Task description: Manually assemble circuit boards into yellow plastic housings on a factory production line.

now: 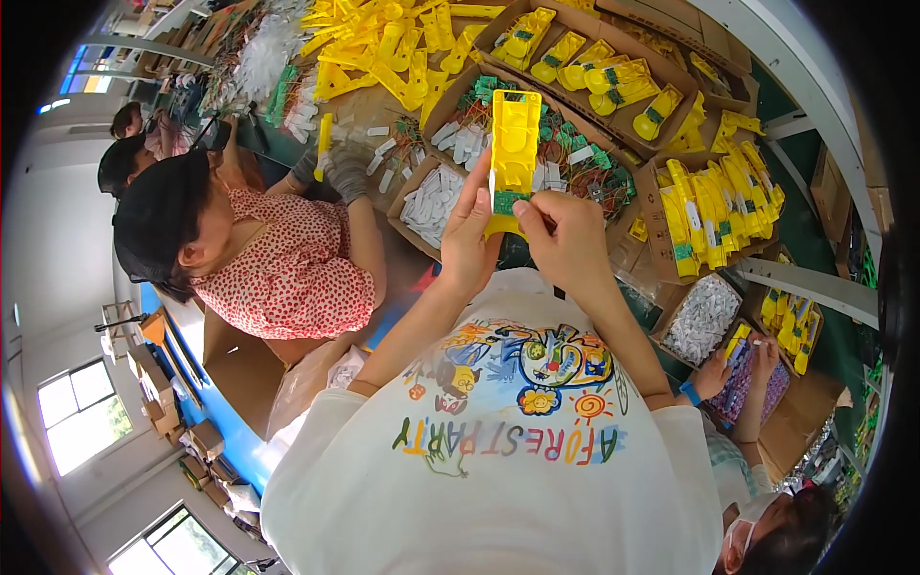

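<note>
My left hand (468,228) is wrapped around a long yellow plastic housing (517,129), held upright above the boxes with its hollow inside facing me. A small green circuit board (508,201) sits at the lower end of the housing. My right hand (567,235) is closed at that end, thumb and fingertips pressed against the edge of the board. Whether a wire or other small part is between those fingers is hidden. Behind the housing lie white rectangular pieces (466,144) and green boards with wires (585,144) in a carton.
A pile of yellow housings (393,57) lies at the far side. Cartons hold more yellow housings (719,206) on the right and white pieces (431,203) on the left. A co-worker in a dotted shirt (287,268) works at left; another person's hand (711,376) is at lower right.
</note>
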{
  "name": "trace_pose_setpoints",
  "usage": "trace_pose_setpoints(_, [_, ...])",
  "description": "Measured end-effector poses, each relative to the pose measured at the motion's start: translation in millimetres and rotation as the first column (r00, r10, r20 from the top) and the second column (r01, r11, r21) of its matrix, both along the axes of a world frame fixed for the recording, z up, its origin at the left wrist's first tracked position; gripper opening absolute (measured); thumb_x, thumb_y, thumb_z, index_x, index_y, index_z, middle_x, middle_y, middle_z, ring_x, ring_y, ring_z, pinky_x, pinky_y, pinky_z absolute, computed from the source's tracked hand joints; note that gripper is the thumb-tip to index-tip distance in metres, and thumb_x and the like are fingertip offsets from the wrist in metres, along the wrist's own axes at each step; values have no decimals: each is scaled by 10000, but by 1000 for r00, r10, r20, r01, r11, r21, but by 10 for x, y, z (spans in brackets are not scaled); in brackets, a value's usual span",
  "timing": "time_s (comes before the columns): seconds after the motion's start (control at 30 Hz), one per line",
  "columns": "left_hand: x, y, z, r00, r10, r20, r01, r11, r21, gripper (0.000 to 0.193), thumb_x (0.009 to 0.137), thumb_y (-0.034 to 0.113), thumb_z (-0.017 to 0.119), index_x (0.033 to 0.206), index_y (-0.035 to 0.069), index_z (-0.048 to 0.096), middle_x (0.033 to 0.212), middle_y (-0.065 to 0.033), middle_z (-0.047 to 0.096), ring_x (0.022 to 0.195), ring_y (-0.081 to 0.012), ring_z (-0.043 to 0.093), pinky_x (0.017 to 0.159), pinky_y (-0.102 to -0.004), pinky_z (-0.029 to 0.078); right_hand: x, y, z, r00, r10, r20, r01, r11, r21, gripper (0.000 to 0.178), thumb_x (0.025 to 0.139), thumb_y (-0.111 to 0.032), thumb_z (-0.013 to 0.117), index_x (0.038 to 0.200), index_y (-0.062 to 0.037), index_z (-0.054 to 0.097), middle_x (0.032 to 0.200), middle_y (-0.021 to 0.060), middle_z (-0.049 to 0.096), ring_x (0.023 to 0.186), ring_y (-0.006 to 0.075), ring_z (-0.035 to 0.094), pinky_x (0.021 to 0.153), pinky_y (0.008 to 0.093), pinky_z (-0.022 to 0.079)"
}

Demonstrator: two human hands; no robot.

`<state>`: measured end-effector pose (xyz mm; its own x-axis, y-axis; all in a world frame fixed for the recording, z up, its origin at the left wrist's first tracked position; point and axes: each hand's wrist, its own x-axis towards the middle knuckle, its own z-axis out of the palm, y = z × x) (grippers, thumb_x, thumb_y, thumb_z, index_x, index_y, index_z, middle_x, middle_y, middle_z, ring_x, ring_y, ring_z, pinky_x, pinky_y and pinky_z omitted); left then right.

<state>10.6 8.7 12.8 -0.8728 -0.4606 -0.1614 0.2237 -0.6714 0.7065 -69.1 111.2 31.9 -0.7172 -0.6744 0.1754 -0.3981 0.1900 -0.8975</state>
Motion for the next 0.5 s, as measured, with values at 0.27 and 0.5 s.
trace_pose_setpoints(0.27, [36, -17, -136, 993, 82, 83, -71, 989, -126, 392, 983, 216, 411, 1311, 6, 456, 1192, -95, 574, 1054, -175, 565, 912, -301, 440, -105, -12, -33, 994, 55, 96, -64, 993, 97, 225, 784, -151, 649, 647, 24, 617, 497, 131, 511, 412, 200, 473, 433, 325, 342])
trace_pose_setpoints(0.5, [30, 30, -155, 984, 133, 115, -113, 980, -166, 390, 969, 151, 368, 1305, -37, 428, 1186, -116, 571, 1062, -179, 561, 925, -311, 435, -99, 1, -84, 998, 61, 5, -61, 997, 56, 222, 774, -144, 652, 638, 30, 622, 499, 126, 524, 417, 194, 493, 432, 318, 347])
